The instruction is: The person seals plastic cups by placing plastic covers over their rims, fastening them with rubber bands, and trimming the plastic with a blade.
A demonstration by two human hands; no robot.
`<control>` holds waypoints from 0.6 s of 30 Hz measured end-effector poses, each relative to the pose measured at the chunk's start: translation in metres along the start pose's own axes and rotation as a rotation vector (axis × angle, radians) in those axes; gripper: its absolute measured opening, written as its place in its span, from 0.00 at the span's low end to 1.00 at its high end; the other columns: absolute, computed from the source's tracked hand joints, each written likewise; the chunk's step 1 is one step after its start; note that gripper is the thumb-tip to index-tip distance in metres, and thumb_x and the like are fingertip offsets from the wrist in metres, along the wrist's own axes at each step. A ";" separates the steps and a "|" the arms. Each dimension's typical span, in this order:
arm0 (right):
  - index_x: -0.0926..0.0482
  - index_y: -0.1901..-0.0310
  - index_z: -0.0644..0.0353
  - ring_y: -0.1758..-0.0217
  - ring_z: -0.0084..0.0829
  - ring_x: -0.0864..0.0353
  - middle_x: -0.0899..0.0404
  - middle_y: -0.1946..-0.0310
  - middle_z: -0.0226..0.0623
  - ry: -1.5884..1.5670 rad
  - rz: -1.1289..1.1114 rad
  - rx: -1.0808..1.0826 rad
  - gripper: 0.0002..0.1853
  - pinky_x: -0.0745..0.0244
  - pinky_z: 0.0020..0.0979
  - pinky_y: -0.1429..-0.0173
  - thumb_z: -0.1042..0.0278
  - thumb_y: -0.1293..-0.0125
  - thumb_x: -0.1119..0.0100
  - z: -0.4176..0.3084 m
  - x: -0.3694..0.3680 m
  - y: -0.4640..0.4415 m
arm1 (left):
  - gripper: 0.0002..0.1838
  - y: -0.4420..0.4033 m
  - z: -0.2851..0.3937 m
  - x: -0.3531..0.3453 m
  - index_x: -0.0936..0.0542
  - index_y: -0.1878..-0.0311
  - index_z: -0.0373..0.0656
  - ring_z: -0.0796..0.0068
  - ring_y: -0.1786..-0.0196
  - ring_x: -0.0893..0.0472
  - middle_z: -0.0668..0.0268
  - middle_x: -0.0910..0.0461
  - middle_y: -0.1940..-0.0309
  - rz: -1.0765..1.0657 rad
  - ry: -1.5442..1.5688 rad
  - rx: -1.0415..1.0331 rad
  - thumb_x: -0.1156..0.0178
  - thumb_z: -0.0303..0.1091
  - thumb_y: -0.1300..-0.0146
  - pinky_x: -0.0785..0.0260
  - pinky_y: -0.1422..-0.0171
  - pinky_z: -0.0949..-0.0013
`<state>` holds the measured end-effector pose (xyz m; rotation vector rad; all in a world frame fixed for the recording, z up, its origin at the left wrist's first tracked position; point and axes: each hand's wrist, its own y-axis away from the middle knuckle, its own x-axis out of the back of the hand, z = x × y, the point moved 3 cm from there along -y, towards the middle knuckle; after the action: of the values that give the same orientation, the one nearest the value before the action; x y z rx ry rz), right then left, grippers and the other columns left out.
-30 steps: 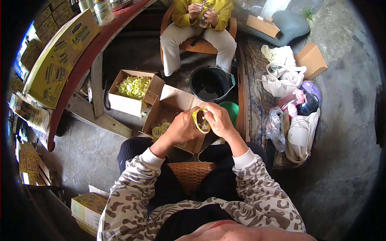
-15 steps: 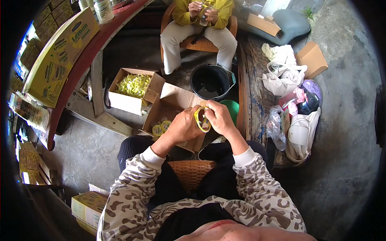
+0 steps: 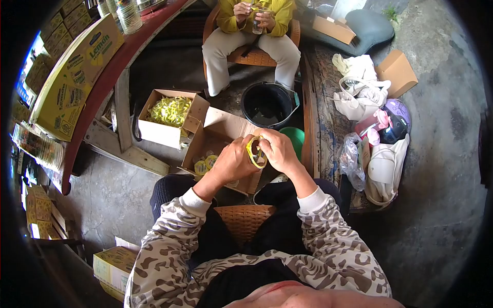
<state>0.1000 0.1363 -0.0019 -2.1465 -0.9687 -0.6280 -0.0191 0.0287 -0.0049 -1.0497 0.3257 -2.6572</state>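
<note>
My left hand is wrapped around a clear plastic cup, its yellow-rimmed mouth turned toward me. At the rim, the fingers of my right hand are closed on the yellow edging. Most of the cup's body is hidden behind my left hand. Below my hands is an open cardboard box with several yellow-lidded cups in it. Left of it, a smaller carton is full of yellow strips.
A black bucket and a green basin stand ahead. Opposite sits a person holding a clear cup. Bags and a helmet lie at right. A red-edged table with lemon cartons runs along the left.
My hands stay almost in place at the cup's rim, with only slight finger movement. The view has shifted a little. The person opposite has lowered their cup slightly.
</note>
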 end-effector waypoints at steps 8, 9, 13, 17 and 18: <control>0.27 0.64 0.64 0.63 0.55 0.22 0.24 0.70 0.51 -0.156 0.031 -0.089 0.08 0.29 0.48 0.58 0.68 0.32 0.45 0.000 0.001 -0.002 | 0.35 -0.001 0.005 0.004 0.25 0.45 0.37 0.45 0.55 0.17 0.50 0.18 0.59 0.021 -0.006 0.009 0.21 0.38 0.56 0.23 0.51 0.54; 0.27 0.64 0.64 0.63 0.55 0.22 0.24 0.70 0.51 -0.156 0.030 -0.089 0.08 0.29 0.48 0.58 0.68 0.32 0.45 0.001 0.001 -0.002 | 0.35 -0.001 0.005 0.004 0.25 0.46 0.38 0.45 0.56 0.17 0.50 0.18 0.59 0.015 -0.010 0.021 0.21 0.38 0.56 0.23 0.51 0.54; 0.27 0.65 0.66 0.67 0.52 0.22 0.25 0.73 0.51 -0.256 0.044 -0.141 0.10 0.29 0.43 0.61 0.68 0.30 0.48 0.002 0.001 -0.003 | 0.34 -0.002 0.005 0.003 0.25 0.46 0.38 0.45 0.56 0.17 0.51 0.19 0.60 0.045 -0.030 -0.010 0.21 0.39 0.55 0.23 0.51 0.53; 0.27 0.66 0.67 0.71 0.42 0.22 0.25 0.75 0.49 -0.351 0.081 -0.206 0.12 0.30 0.38 0.63 0.66 0.28 0.51 0.000 0.002 -0.003 | 0.32 -0.003 0.011 0.005 0.25 0.48 0.39 0.46 0.57 0.17 0.51 0.19 0.61 0.064 -0.081 -0.010 0.22 0.39 0.54 0.23 0.51 0.53; 0.27 0.66 0.67 0.71 0.42 0.22 0.25 0.75 0.49 -0.351 0.082 -0.207 0.12 0.30 0.38 0.63 0.66 0.28 0.51 0.000 0.001 -0.003 | 0.32 -0.003 0.013 0.005 0.25 0.48 0.39 0.46 0.57 0.18 0.51 0.19 0.61 0.075 -0.098 -0.028 0.22 0.39 0.54 0.24 0.50 0.53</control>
<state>0.0981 0.1383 -0.0006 -2.5238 -1.0260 -0.3266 -0.0142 0.0284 0.0082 -1.1486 0.3751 -2.5318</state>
